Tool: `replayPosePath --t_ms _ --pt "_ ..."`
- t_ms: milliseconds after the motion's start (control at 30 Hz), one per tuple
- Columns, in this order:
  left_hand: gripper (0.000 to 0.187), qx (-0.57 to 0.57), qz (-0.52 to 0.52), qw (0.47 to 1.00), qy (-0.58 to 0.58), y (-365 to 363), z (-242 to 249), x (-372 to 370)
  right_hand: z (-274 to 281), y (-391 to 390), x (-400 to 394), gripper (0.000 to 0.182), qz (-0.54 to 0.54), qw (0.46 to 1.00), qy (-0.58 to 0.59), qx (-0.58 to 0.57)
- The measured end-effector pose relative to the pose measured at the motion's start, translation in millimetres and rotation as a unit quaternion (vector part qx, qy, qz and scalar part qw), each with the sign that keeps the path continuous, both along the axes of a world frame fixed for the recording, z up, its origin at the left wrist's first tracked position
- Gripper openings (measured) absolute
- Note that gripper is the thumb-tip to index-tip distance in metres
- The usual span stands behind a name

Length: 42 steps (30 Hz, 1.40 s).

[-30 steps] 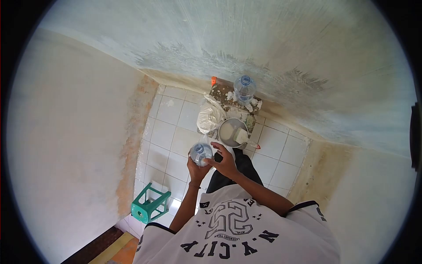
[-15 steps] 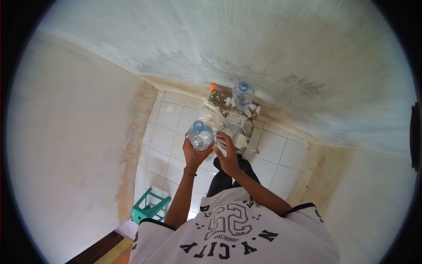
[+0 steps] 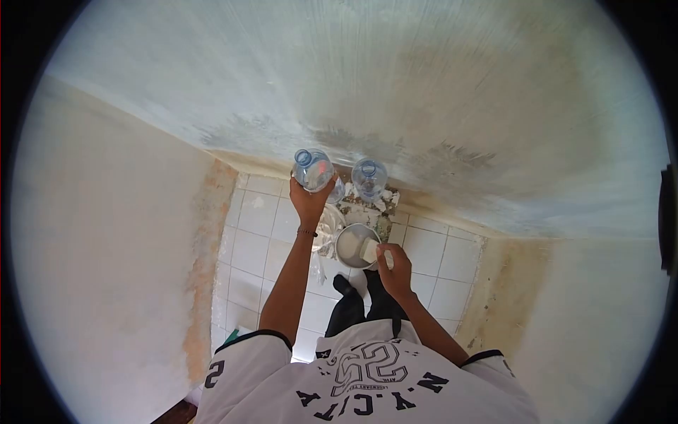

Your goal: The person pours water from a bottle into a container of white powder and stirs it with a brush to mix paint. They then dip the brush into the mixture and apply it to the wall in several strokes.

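My left hand [image 3: 308, 203] is wrapped round a clear plastic bottle [image 3: 311, 174] with a blue-tinted, uncapped neck, holding it up near the far wall. At the grey bucket [image 3: 347, 246], my right hand [image 3: 397, 270] is closed on a cream-coloured flat piece [image 3: 369, 249] that reaches inside the rim. What kind of tool this piece is I cannot make out. Pale material covers the bucket's inside. A second clear bottle [image 3: 369, 181] stands upright behind the bucket, on a block [image 3: 360, 213] spattered with white.
A crumpled whitish plastic bag [image 3: 328, 230] lies left of the bucket on the white tiled floor [image 3: 425, 247]. Stained walls [image 3: 395, 92] close in ahead and on both sides. Part of a green stool [image 3: 236, 334] shows by my left sleeve. My feet are just below the bucket.
My left hand has carried the bottle forward, away from my body, toward the wall. My right hand has left the bottle's side and closed on the cream piece in the bucket.
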<state>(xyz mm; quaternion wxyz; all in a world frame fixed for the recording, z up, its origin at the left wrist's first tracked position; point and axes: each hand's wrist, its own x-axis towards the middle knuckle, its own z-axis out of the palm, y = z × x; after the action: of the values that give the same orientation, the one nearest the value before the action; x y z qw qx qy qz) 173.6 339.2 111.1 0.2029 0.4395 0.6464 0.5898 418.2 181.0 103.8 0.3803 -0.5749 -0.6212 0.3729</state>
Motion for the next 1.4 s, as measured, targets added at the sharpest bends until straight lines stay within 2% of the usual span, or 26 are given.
replayPosePath --t_ms 67,200,400,600,700,733,767,800,833,867,900,933,1000,1033,1100,1133,1167,1233,1333,1367,1400 --pt "0.072 -0.048 -0.008 0.999 0.023 10 -2 2 12 5 18 0.022 0.005 0.986 -0.145 0.077" --pt "0.071 -0.053 -0.010 0.997 0.063 21 -17 10 -5 11 48 0.026 -0.002 0.985 -0.166 0.045" --pt "0.087 -0.068 -0.043 0.993 0.084 23 -22 10 -26 10 58 0.038 0.045 0.985 -0.135 -0.094" --pt "0.115 -0.077 -0.096 0.992 0.003 5 -18 7 -37 10 48 0.048 0.122 0.930 -0.209 -0.276" --pt "0.111 -0.015 -0.066 0.990 0.121 -24 -51 3 -73 2 44 0.039 0.126 0.936 -0.228 -0.235" --pt "0.096 -0.068 -0.027 0.992 0.101 -49 -41 9 -71 2 42 0.037 0.109 0.942 -0.216 -0.231" --pt "0.076 -0.063 0.039 0.997 -0.004 -76 -45 19 -65 4 38 0.036 0.092 0.948 -0.202 -0.226" --pt "0.062 -0.083 0.116 0.989 0.037 -107 -69 23 -60 6 33 0.035 0.074 0.954 -0.188 -0.221" --pt "0.059 -0.145 0.159 0.973 0.088 -139 -76 31 -57 10 29 0.036 0.058 0.957 -0.182 -0.218" --pt "0.055 -0.234 0.133 0.956 0.119 -172 -105 37 -54 14 25 0.037 0.042 0.959 -0.176 -0.216" --pt "0.051 -0.288 0.073 0.951 0.082 -199 -123 44 -53 14 21 0.037 0.027 0.961 -0.170 -0.215" --pt "0.048 -0.294 0.071 0.953 0.014 -217 -142 54 -55 15 15 0.037 0.006 0.976 -0.144 -0.164" --pt "0.048 -0.387 0.013 0.918 -0.083 -235 -171 61 -72 19 5 0.035 -0.035 0.994 -0.090 -0.058" --pt "0.049 -0.410 -0.006 0.903 -0.124 -241 -192 66 -90 20 3 0.035 -0.041 0.994 -0.044 -0.087" --pt "0.048 -0.324 0.008 0.941 -0.096 -240 -216 76 -117 27 -3 0.035 -0.053 0.987 0.050 -0.143" --pt "0.047 -0.317 0.006 0.940 -0.129 -240 -221 77 -117 32 -2 0.043 -0.005 0.973 0.111 -0.204" --pt "0.047 -0.310 0.005 0.937 -0.161 -240 -227 78 -119 35 -2 0.045 0.000 0.965 0.117 -0.234" --pt "0.044 -0.363 -0.020 0.874 -0.322 -232 -208 73 -120 43 -3 0.050 0.006 0.948 0.128 -0.293" --pt "0.038 -0.324 0.018 0.879 -0.349 -230 -202 78 -138 49 -14 0.053 -0.024 0.967 0.141 -0.213" --pt "0.038 -0.314 0.029 0.880 -0.356 -232 -202 79 -142 47 -11 0.057 -0.015 0.961 0.131 -0.244" --pt "0.038 -0.311 0.028 0.875 -0.370 -235 -202 80 -116 46 -12 0.060 -0.007 0.954 0.122 -0.274"
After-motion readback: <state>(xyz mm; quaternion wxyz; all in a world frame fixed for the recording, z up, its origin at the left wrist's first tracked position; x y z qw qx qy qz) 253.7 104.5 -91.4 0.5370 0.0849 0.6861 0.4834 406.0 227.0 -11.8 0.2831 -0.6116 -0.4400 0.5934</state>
